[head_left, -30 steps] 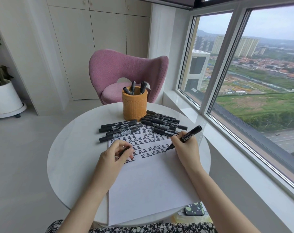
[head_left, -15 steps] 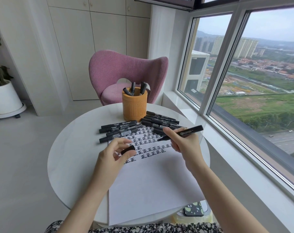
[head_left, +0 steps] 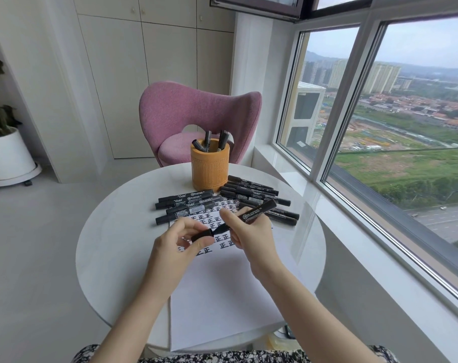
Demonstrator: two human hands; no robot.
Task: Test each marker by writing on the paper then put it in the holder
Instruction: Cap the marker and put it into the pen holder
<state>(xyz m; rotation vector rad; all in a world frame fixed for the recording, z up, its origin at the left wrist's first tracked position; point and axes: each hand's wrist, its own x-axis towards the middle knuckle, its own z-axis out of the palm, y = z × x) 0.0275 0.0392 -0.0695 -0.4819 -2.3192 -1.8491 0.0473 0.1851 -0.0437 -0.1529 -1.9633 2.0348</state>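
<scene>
My right hand [head_left: 251, 231] grips a black marker [head_left: 256, 212] above the white paper [head_left: 222, 289], its tip pointing left. My left hand [head_left: 178, 244] pinches the marker's black cap [head_left: 202, 235], whose mouth meets the marker's tip. Rows of black written characters cover the paper's far part. Several capped black markers lie on the table in a left group [head_left: 184, 203] and a right group [head_left: 256, 195]. An orange holder [head_left: 209, 169] stands at the table's far side with three markers in it.
The round white table [head_left: 112, 244] stands beside a large window [head_left: 406, 127] on the right. A pink chair [head_left: 196, 113] sits behind the holder. A white plant pot [head_left: 7, 155] is on the floor at the far left.
My right hand lifted the marker off the paper and turned its tip to the left. My left hand brought the cap up to the tip.
</scene>
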